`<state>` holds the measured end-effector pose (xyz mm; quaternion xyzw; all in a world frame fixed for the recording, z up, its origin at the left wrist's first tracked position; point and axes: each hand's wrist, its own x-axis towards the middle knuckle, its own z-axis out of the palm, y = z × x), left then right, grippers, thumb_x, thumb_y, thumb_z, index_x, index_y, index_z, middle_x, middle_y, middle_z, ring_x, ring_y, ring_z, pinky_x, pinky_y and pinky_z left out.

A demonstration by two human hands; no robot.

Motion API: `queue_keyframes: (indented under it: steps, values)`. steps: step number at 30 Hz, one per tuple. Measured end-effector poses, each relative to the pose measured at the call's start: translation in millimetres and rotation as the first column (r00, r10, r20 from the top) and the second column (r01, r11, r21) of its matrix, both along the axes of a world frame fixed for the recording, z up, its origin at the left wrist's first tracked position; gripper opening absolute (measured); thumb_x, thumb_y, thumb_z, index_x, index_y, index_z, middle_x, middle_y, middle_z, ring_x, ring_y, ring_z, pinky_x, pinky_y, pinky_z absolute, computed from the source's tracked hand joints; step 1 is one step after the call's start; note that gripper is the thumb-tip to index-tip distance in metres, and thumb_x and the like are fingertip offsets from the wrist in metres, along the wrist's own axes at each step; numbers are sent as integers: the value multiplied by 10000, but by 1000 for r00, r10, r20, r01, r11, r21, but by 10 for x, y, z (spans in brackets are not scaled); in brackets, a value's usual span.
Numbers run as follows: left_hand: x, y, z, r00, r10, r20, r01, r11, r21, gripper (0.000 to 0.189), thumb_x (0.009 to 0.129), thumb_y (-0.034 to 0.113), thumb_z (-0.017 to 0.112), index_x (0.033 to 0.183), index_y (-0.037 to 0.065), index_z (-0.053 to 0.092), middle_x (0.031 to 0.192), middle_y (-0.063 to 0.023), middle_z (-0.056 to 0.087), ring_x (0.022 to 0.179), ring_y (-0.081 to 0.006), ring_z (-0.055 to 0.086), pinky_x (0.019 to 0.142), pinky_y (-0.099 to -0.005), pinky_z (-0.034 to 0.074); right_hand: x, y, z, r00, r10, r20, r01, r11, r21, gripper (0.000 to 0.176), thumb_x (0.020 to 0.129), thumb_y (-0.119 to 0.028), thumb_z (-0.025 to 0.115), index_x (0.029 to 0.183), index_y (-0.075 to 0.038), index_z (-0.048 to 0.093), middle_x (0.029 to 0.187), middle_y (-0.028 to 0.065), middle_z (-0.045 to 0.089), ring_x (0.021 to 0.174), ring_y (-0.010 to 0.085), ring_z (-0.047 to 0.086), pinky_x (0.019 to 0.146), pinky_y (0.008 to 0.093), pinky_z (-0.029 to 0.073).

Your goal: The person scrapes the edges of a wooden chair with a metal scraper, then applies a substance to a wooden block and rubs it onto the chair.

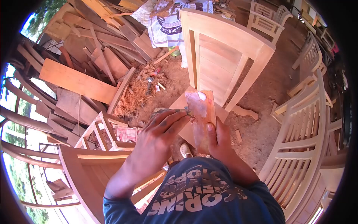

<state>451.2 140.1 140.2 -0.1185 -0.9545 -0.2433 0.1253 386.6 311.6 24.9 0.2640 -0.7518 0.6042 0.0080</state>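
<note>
My right hand (pixel 220 139) grips a small flat wooden board (pixel 203 119) along its right edge, thumb on top. The board's face is stained, and a white dab of paste (pixel 202 96) sits near its far end. My left hand (pixel 164 125) is closed over a thin flat scraper (pixel 169 110), mostly hidden under the fingers. Its fingertips meet the board's left edge. Just beyond both hands stands a pale wooden chair (pixel 223 56) with a panelled back, its seat (pixel 187 132) partly below the board.
Scrap planks (pixel 78 80) are heaped at the left, beside wood shavings (pixel 130 95) on the dirt floor. A slatted wooden bench (pixel 294 149) stands at the right. Another panelled wooden piece (pixel 93 168) is close on the left. A printed sack (pixel 171 24) lies at the back.
</note>
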Motion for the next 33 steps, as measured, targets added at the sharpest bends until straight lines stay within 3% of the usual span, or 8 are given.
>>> queue_keyframes:
  steps: [11,14,17,21,25,27,30,33]
  values:
    - [76,-52,-197,965,-175,194,152,980,130,465,665,27,706,1118,-6,603,1111,-173,624,1040,-355,593,881,-424,497,7,-33,-55,997,43,-68,-39,998,49,244,983,-193,438,978,37,518,617,226,541,585,427,570,518,460,418]
    - [151,-52,-250,944,-164,285,114,976,185,581,601,-201,478,1127,-2,622,1135,-169,628,1057,-349,610,910,-394,489,15,-71,-127,999,21,-49,-21,1000,18,259,988,-210,441,950,36,515,592,210,517,526,394,540,496,433,400]
    - [189,-231,-159,938,-205,278,67,897,436,576,634,-217,451,1150,-16,611,1137,-178,630,1091,-309,608,932,-372,479,15,-105,-118,999,-49,9,49,996,-69,299,1001,-247,437,909,28,509,599,160,519,514,288,528,503,387,390]
    - [301,-148,-158,997,-43,65,17,936,353,597,646,-227,427,1179,-14,594,1183,-195,595,1138,-328,576,961,-385,464,-4,-112,-74,959,30,283,34,975,-220,359,1016,-312,422,887,8,519,675,31,529,616,107,487,559,314,385]
    - [322,19,-787,945,-89,-316,134,983,125,583,640,-154,528,1203,-6,564,1241,-180,515,1200,-382,489,1019,-486,397,23,-249,-83,835,227,501,54,873,-485,381,1020,-340,405,945,3,552,728,-44,488,663,55,421,593,266,368]
    - [328,-33,-1049,969,17,-248,6,996,92,557,657,-111,539,1204,-5,553,1242,-183,507,1213,-382,467,1039,-511,363,64,-306,69,802,227,553,151,818,-556,385,1021,-340,401,975,7,563,724,-55,484,643,58,401,591,252,360]
    - [374,-233,-1223,992,76,-98,-77,997,-1,485,652,-155,529,1111,-14,594,1211,-189,542,1168,-412,509,998,-507,413,0,-130,20,949,144,280,-15,909,-417,356,1022,-296,397,1029,19,563,750,-5,554,645,70,455,586,269,382]
    - [437,-159,-591,995,44,-93,-53,994,-92,523,689,-29,548,1211,13,555,1261,-155,510,1221,-393,453,1038,-546,342,6,-89,41,979,4,205,30,986,-164,304,1016,-237,399,1050,22,554,756,54,591,628,89,486,569,281,394]
